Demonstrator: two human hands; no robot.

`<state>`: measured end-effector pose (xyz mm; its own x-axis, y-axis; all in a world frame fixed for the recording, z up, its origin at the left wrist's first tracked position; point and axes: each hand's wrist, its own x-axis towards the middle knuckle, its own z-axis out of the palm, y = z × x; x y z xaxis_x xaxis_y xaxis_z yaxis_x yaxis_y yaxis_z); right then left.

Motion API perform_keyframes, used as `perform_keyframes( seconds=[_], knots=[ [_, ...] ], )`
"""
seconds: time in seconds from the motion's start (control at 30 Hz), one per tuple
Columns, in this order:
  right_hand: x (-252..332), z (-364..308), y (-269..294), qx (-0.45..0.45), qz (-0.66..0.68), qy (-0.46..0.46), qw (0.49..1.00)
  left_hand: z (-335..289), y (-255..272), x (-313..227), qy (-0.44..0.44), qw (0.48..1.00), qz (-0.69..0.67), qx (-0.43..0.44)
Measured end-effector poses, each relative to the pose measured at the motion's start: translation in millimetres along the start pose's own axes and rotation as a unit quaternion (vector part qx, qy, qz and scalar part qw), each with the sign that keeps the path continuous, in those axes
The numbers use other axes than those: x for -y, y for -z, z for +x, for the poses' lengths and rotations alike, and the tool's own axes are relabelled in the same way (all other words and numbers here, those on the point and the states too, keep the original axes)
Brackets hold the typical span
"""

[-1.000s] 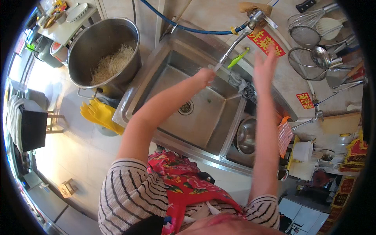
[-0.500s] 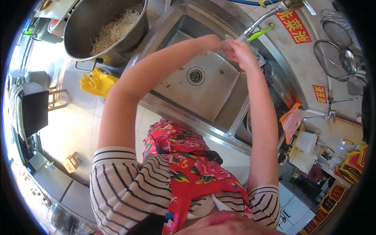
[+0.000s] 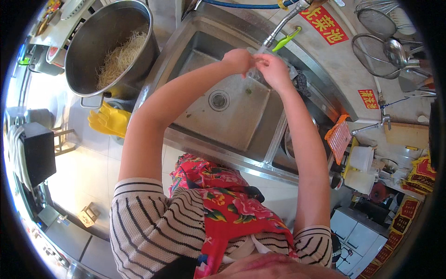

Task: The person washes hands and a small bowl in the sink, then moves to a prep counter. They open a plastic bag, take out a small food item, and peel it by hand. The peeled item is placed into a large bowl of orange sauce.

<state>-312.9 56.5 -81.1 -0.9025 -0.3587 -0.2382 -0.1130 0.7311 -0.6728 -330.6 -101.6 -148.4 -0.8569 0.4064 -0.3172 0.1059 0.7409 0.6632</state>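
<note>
My left hand [image 3: 239, 61] and my right hand [image 3: 273, 70] meet over the far part of a steel sink [image 3: 204, 109], just below the tip of the metal tap [image 3: 283, 27]. Their fingers are curled and nearly touching. Something clear and shiny [image 3: 253, 74] shows between and under them; whether it is thin plastic, water or both I cannot tell. Small green scraps and a round drain [image 3: 219, 100] are on the sink's bottom. A green handle [image 3: 286, 39] sticks out beside the tap.
A big steel pot [image 3: 86, 37] with bean sprouts [image 3: 121, 60] stands left of the sink, yellow rubber gloves [image 3: 110, 119] below it. Dark cloth [image 3: 301, 83] lies near my right wrist. Strainers [image 3: 371, 53] hang at right. An orange-edged rack [image 3: 339, 138] stands beyond the second basin.
The whole view has shifted, moving the sink and tap toward the left. Both hands stay together below the tap, and more of the clear, shiny stuff shows beneath them.
</note>
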Motion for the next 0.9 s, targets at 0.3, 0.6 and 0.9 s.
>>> perform_keyframes(
  seconds=[0.3,0.6,0.9],
  knots=[
    [8.0,14.1,9.8,0.109,0.394,-0.081,0.909,-70.5,-2.3,51.3,-0.112,0.991,-0.01,-0.076],
    [-79.5,21.4,-50.5,0.065,0.532,-0.272,0.799,-269.9,-41.4,114.1,0.052,0.984,0.055,-0.161],
    [-308.6,11.0,-185.0,-0.024,0.118,-0.316,0.941,-324.5,-76.5,102.4,0.049,0.956,0.067,-0.282]
  ],
)
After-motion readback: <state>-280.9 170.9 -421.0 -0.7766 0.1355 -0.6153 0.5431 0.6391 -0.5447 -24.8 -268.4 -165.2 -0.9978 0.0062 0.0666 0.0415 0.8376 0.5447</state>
